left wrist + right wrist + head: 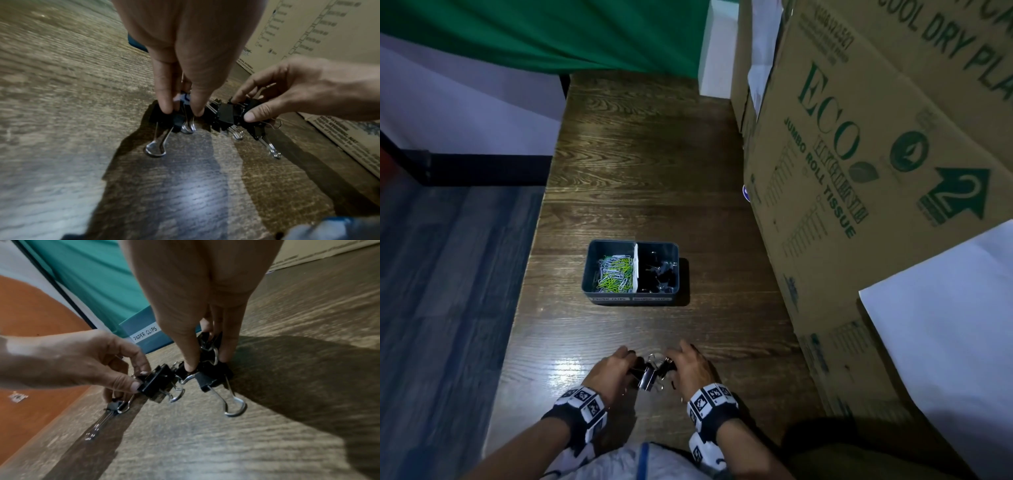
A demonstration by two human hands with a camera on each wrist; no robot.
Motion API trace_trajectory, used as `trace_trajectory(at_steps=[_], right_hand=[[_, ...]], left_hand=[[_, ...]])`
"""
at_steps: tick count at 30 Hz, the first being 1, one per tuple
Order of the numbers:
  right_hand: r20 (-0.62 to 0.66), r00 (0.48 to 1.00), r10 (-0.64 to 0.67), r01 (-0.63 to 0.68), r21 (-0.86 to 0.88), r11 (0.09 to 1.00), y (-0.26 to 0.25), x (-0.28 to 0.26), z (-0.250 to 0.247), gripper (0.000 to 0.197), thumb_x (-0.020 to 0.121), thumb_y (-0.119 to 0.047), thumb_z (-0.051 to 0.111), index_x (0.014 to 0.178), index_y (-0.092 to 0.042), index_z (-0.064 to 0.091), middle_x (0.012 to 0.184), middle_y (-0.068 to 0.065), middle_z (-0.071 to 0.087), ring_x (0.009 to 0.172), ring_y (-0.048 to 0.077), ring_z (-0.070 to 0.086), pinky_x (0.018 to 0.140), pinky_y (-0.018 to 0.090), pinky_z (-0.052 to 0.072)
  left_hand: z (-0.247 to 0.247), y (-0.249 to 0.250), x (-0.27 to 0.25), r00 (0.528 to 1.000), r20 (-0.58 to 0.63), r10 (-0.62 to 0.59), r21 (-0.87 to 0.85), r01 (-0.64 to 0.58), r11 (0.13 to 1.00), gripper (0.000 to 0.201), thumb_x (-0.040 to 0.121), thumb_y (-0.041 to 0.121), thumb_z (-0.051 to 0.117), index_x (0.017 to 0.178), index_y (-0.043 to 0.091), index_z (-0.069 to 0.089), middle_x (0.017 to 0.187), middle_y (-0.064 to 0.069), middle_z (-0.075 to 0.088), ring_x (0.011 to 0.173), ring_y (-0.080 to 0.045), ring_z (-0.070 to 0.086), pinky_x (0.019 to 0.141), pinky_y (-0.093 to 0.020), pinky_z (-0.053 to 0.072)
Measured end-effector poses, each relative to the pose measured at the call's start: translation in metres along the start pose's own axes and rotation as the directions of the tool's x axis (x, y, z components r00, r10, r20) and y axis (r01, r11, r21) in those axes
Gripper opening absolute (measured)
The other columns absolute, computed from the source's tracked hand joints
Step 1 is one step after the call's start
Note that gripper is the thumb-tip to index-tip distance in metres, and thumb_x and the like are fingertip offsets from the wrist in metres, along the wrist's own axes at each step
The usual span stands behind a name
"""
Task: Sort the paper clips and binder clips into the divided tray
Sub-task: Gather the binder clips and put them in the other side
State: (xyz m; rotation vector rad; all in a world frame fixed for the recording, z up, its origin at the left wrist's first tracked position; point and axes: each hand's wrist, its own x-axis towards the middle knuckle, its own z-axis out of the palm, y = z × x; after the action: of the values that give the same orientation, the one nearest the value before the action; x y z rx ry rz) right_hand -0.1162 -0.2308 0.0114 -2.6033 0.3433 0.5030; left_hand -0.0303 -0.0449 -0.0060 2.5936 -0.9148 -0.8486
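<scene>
Both hands work at a small heap of black binder clips point(652, 371) lying on the dark wooden surface point(640, 171), close to its near edge. The left hand point(610, 371) reaches down with its fingers point(164, 91) curled and pinching black binder clips at the left side of the heap; silver wire handles stick out below the fingertips toward the camera. The right hand point(692, 364) does the same at the right side, its thumb and fingers point(190, 344) closed around more black binder clips, with one long wire handle lying on the wood just beside them. In the wrist views each hand appears opposite the other, both clamped on clips, with a few loose ones between and beside them.

Farther along the surface, well apart from the hands, stands the divided tray point(631, 298), a grey-blue box with a white partition. Its left compartment holds green and white paper clips point(614, 272); its right compartment holds dark binder clips. A label on the front wall reads "PAPER CLIPS" point(145, 334).

Large cardboard boxes point(859, 164) stand along the right side of the surface, and a green cloth point(544, 34) hangs at the far end.
</scene>
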Motion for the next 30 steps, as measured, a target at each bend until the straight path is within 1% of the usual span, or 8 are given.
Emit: trace_trajectory(at_steps=[7,12,14,19,22,25,28,30], right_hand=[[-0.089,0.989,0.121,-0.107,0.145,0.984,0.007,-0.003,-0.003,0.022,0.081,-0.029,0.072,0.099,-0.038,0.061,0.107,-0.019,0.055,0.092,0.005,0.06,0.082,0.03,0.057],[-0.101,0.981,0.163,-0.135,0.239,0.962,0.002,-0.001,-0.018,0.015,0.087,-0.021,0.073,0.101,-0.025,0.073,0.111,-0.008,0.06,0.1,0.01,0.058,0.08,0.018,0.046],[-0.132,0.983,0.13,-0.089,0.276,0.957,-0.005,0.004,-0.037,0.011,0.088,-0.02,0.073,0.098,-0.023,0.073,0.108,-0.006,0.061,0.095,0.009,0.058,0.083,0.022,0.05],[-0.355,0.934,0.032,0.1,0.347,0.932,-0.039,0.033,-0.104,0.015,0.083,-0.015,0.078,0.097,-0.018,0.074,0.104,-0.001,0.066,0.086,0.012,0.062,0.079,0.027,0.053],[-0.438,0.899,0.012,0.161,0.356,0.921,-0.056,0.063,-0.135,0.019,0.08,-0.014,0.08,0.098,-0.016,0.075,0.099,0.005,0.068,0.084,0.02,0.064,0.076,0.032,0.052],[-0.456,0.89,0.002,0.172,0.34,0.925,-0.064,0.083,-0.151,0.034,0.081,-0.015,0.08,0.114,-0.014,0.072,0.106,0.01,0.068,0.092,0.024,0.065,0.08,0.033,0.053],[-0.457,0.889,0.015,0.133,0.29,0.948,-0.058,0.081,-0.139,0.037,0.086,-0.019,0.075,0.121,-0.015,0.066,0.112,0.009,0.065,0.099,0.023,0.062,0.081,0.03,0.051],[-0.394,0.918,0.046,0.073,0.281,0.957,-0.047,0.068,-0.117,0.031,0.089,-0.02,0.072,0.119,-0.018,0.065,0.113,0.006,0.064,0.099,0.021,0.063,0.08,0.032,0.055]], left_hand=[[-0.01,-0.003,-0.004,0.999,-0.035,-0.007,-0.078,0.005,0.997,0.004,0.086,0.018,0.061,0.088,0.02,0.064,0.089,0.003,0.057,0.084,-0.02,0.06,0.072,-0.026,0.045],[-0.018,-0.001,-0.006,0.997,-0.072,-0.014,-0.113,0.006,0.994,0.011,0.09,0.014,0.058,0.082,0.018,0.066,0.084,0.003,0.055,0.081,-0.021,0.06,0.066,-0.024,0.037],[-0.019,0.005,-0.01,0.998,-0.067,-0.015,-0.056,0.011,0.998,0.013,0.082,0.018,0.059,0.094,0.023,0.06,0.096,0.001,0.055,0.086,-0.022,0.059,0.068,-0.029,0.043],[-0.001,0.02,-0.011,0.998,0.053,-0.03,0.149,0.022,0.989,0.084,0.068,0.042,0.056,0.144,0.031,0.022,0.135,-0.001,0.034,0.12,-0.025,0.041,0.08,-0.041,0.052],[0.008,0.024,-0.01,0.988,0.151,0.038,0.245,-0.074,0.967,0.086,0.066,0.055,0.051,0.145,0.036,0.026,0.136,-0.004,0.038,0.112,-0.03,0.051,0.071,-0.045,0.053],[0.018,0.02,-0.006,0.983,0.179,0.044,0.321,-0.101,0.942,0.087,0.06,0.05,0.067,0.14,0.033,0.038,0.127,-0.007,0.044,0.099,-0.031,0.059,0.056,-0.041,0.054],[0.014,0.018,-0.004,0.991,0.131,0.043,0.29,-0.08,0.954,0.087,0.074,0.039,0.065,0.148,0.032,0.02,0.142,-0.006,0.034,0.123,-0.03,0.042,0.083,-0.044,0.049],[0.007,0.017,-0.009,0.995,0.1,0.015,0.261,-0.041,0.964,0.087,0.079,0.049,0.06,0.15,0.031,0.013,0.147,-0.003,0.028,0.131,-0.027,0.032,0.094,-0.044,0.043]])
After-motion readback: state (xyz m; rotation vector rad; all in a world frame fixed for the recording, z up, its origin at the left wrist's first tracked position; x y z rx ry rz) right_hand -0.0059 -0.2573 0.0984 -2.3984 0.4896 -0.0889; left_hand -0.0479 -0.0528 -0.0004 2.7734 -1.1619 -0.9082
